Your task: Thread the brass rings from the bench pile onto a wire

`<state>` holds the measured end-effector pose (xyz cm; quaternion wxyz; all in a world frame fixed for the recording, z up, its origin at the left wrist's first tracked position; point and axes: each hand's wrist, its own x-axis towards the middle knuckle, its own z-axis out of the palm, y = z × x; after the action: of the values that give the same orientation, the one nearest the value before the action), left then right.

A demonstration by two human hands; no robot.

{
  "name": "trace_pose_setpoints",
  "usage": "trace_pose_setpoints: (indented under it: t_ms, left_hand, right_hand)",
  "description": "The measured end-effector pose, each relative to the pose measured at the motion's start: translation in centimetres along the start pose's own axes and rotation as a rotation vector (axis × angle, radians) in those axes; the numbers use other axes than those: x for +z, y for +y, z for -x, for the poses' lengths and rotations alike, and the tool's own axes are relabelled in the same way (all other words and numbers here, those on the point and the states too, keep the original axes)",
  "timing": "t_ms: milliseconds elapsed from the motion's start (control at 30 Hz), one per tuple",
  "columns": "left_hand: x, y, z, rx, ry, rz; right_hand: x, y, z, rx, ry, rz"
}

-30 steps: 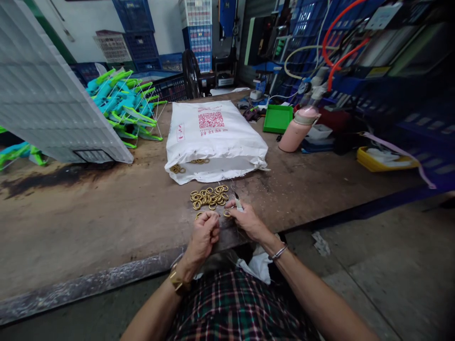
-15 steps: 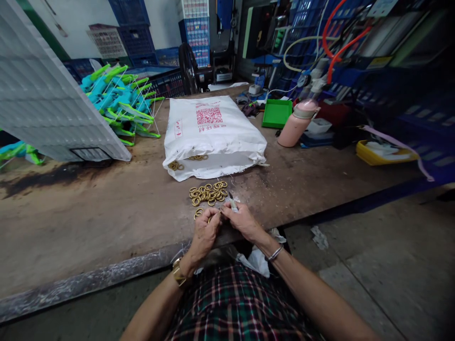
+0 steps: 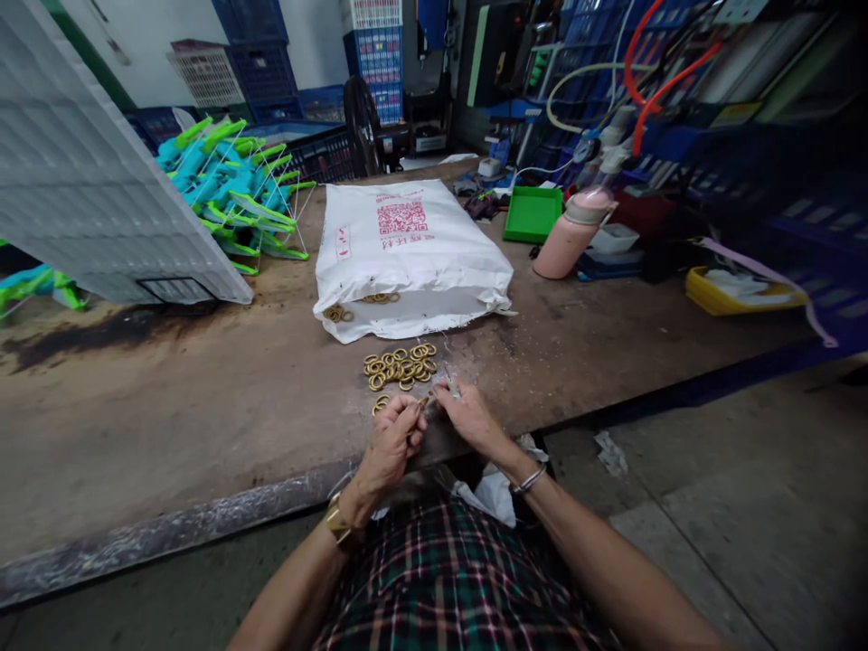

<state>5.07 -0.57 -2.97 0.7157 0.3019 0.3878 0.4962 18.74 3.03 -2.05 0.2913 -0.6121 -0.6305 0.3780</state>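
Observation:
Near the table's front edge, my left hand (image 3: 391, 436) pinches a brass-coloured ring (image 3: 424, 401) between thumb and fingers. My right hand (image 3: 471, 418) is closed around a small knife (image 3: 454, 388) with a pale handle; its dark blade points away from me and is hard to make out. A narrow gap separates the right fingertips from the ring. Just beyond the hands lies a loose pile of brass-coloured rings (image 3: 400, 367). Behind it, a white sack (image 3: 434, 258) with red print lies on its side, its mouth facing me and more rings (image 3: 337, 313) inside.
A pink bottle (image 3: 566, 242) and a green tray (image 3: 533, 214) stand at the back right, with a yellow tray (image 3: 742, 294) farther right. At left, a pale plastic crate (image 3: 128, 172) leans beside a heap of blue-green plastic pieces (image 3: 234, 194). The wooden table (image 3: 223, 398) ends close to my body.
My right hand has drawn slightly to the right, away from my left hand, and the knife has turned. The left hand has rotated a little, with the ring now showing at its fingertips.

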Motion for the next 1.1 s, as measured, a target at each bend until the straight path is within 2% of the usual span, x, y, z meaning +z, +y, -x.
trace_pose_setpoints:
  t_ms: [133,233,400,867,1000,1100]
  left_hand:
    - [-0.1,0.0,-0.1,0.017,0.023,-0.021]
    - [-0.2,-0.3,-0.1,0.024,0.021,-0.026]
    - [-0.1,-0.5,0.0,0.044,0.039,-0.062]
    - [0.0,-0.7,-0.1,0.087,0.112,-0.183]
    - [-0.5,-0.8,0.0,0.107,0.092,-0.234]
    - [-0.2,-0.3,0.9,0.088,0.026,-0.237]
  right_hand:
    - [-0.7,-0.1,0.8,-0.232,0.003,0.335]
    - [-0.7,-0.1,1.4,-0.296,-0.072,0.429]
    - [-0.2,0.0,1.7,-0.295,-0.160,0.574]
    - [0.2,-0.3,1.9,-0.226,-0.205,0.710]
    - [0.2,-0.5,1.7,-0.205,-0.226,0.751]
    - [-0.3,-0.7,0.8,-0.120,-0.206,0.829]
